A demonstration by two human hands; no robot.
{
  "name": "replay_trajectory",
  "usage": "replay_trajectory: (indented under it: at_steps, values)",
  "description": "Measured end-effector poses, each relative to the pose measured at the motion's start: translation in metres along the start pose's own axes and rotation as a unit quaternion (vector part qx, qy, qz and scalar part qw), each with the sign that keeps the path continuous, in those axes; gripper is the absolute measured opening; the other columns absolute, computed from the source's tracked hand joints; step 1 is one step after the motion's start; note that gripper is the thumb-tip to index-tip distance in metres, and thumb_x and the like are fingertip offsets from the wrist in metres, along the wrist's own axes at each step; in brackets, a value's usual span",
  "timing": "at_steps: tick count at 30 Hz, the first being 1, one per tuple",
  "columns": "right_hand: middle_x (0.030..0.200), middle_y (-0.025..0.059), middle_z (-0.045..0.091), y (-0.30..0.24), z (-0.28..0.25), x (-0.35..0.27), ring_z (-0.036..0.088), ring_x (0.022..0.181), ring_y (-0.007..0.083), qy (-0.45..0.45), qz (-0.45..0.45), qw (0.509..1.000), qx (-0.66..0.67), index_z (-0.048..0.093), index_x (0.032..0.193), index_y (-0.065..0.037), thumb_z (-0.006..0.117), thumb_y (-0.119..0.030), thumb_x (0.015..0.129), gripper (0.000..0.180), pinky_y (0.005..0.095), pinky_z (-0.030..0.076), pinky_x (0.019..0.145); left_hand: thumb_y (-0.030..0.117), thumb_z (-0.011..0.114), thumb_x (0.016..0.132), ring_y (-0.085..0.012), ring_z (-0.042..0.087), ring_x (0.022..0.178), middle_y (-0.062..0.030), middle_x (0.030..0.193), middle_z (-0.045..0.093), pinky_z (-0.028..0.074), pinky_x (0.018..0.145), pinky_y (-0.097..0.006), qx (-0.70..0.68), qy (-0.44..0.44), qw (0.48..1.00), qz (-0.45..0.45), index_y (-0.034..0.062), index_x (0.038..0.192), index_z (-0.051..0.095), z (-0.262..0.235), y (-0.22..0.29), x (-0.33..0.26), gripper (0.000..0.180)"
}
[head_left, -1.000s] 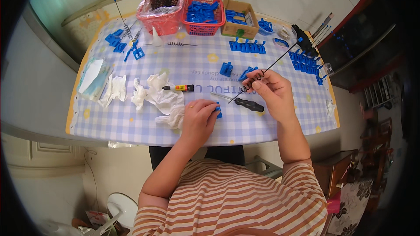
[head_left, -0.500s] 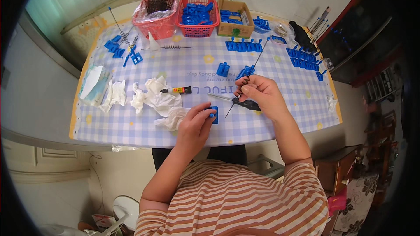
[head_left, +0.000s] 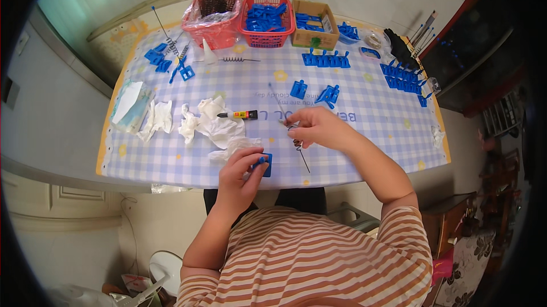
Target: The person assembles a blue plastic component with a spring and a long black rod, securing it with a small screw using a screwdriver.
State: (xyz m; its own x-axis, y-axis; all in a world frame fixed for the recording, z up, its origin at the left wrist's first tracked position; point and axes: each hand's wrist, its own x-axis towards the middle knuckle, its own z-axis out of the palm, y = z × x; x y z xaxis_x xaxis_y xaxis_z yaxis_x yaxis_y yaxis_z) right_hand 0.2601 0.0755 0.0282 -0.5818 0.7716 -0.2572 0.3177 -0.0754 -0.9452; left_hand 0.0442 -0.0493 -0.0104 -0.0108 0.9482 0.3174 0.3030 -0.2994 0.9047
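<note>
My left hand (head_left: 239, 176) is closed on a blue plastic clip piece (head_left: 268, 166) with a flat square plate, low over the near edge of the table. To its right, my right hand (head_left: 316, 127) pinches a thin black coiled spring wire (head_left: 297, 143), its straight lower end pointing toward me. The wire's upper end is faint and blurred above the fingers. Two loose blue clips (head_left: 299, 89) lie beyond the right hand. A small black glue tube (head_left: 246, 115) with a yellow-red label rests left of it. The screwdriver seen earlier is mostly hidden by my right hand.
Crumpled white tissues (head_left: 213, 122) and a tissue pack (head_left: 130, 110) lie on the left. Along the back stand a red bin (head_left: 212, 35) of black wires, a red basket (head_left: 267, 39) and a cardboard box (head_left: 314, 40) of blue parts. Rows of blue clips (head_left: 326, 60) sit at right.
My right hand has moved left, and the spring wire in it has tilted so its top leans left. My left hand, still on the blue clip piece, has shifted slightly left and nearer me.
</note>
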Motion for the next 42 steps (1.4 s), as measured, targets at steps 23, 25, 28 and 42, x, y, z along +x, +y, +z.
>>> replay_trajectory:
  at_steps: [23,25,28,42]
  values:
    - [0.103,0.0134,0.06,-0.008,0.048,0.095,0.062,0.094,0.0326,0.039,-0.214,0.889,-0.403,0.067,0.108,-0.004,0.066,-0.018,0.086,0.026,0.0401,0.05,0.081,0.001,0.067,0.087,-0.008,0.056,0.076,-0.0104,0.108,0.066,0.044,0.063,-0.021,0.052,0.111,0.992,-0.014,0.0024,0.101,0.069,-0.049,-0.01,-0.01,0.014]
    - [0.102,0.0131,0.06,-0.004,0.051,0.098,0.062,0.092,0.0326,0.036,-0.222,0.881,-0.416,0.067,0.107,-0.004,0.066,-0.018,0.085,0.026,0.0402,0.051,0.08,0.004,0.069,0.086,-0.0112,0.058,0.076,-0.0106,0.106,0.067,0.044,0.061,-0.022,0.055,0.123,0.991,-0.022,0.0025,0.099,0.069,-0.054,-0.014,-0.008,0.014]
    - [0.099,0.0126,0.06,0.002,0.054,0.102,0.062,0.088,0.0323,0.034,-0.225,0.869,-0.44,0.067,0.104,-0.004,0.066,-0.016,0.084,0.023,0.0402,0.051,0.076,0.006,0.07,0.085,-0.0142,0.06,0.076,-0.0107,0.104,0.068,0.044,0.06,-0.024,0.068,0.14,0.987,-0.034,0.0027,0.097,0.069,-0.061,-0.019,-0.002,0.012]
    - [0.088,0.0114,0.061,-0.004,0.044,0.079,0.062,0.075,0.0293,0.029,-0.28,0.883,-0.374,0.063,0.097,-0.004,0.07,-0.008,0.079,0.02,0.0369,0.051,0.068,0.006,0.073,0.08,-0.0231,0.064,0.081,-0.0112,0.094,0.066,0.051,0.072,-0.03,0.129,0.112,0.985,-0.028,0.0008,0.096,0.065,-0.058,-0.04,0.054,0.019]
